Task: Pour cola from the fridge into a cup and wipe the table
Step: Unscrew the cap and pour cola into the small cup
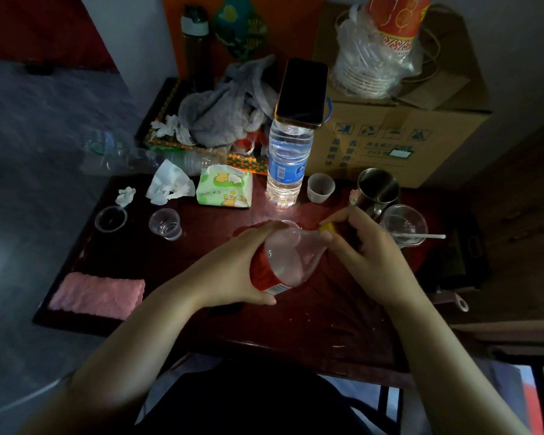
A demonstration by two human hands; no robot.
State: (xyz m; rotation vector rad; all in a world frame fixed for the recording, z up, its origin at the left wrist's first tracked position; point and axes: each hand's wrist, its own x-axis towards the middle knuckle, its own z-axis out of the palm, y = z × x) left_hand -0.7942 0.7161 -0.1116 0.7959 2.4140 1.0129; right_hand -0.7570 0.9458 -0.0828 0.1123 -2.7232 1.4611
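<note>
The cap stage of the pouring step is judged to be in hand. A red-labelled cola bottle [286,259] is held tilted above the middle of the dark red table [311,315], with its neck pointed toward 2 o'clock. Its body is gripped by the left hand [239,265], fingers curled round the label. The yellow cap [328,227] is pinched between the thumb and fingertips of the right hand [368,246]. Whether the cap is being loosened or tightened cannot be told. The upper part of the bottle looks clear, and how much cola is inside cannot be made out (the label and the left hand cover the lower part).

Several vessels are within reach:
- A small clear glass [165,223] stands at 9 o'clock from the bottle.
- A white paper cup [320,187] stands at 1 o'clock.
- A steel mug [378,189] stands just to the right of the paper cup.
- A clear plastic cup [404,224] with a white stick across it stands at 3 o'clock, just beside the right hand.

None of them can be said with certainty to hold cola.

If the cap is coming off, the next move calls for it to be set down or kept in the right hand. The bottle mouth would then be brought over one cup and tipped slowly, so that little is spilt. For the wiping, a folded pink cloth [98,295] lies at 8 o'clock, near the table's front left edge, and is touched by neither hand.
</note>
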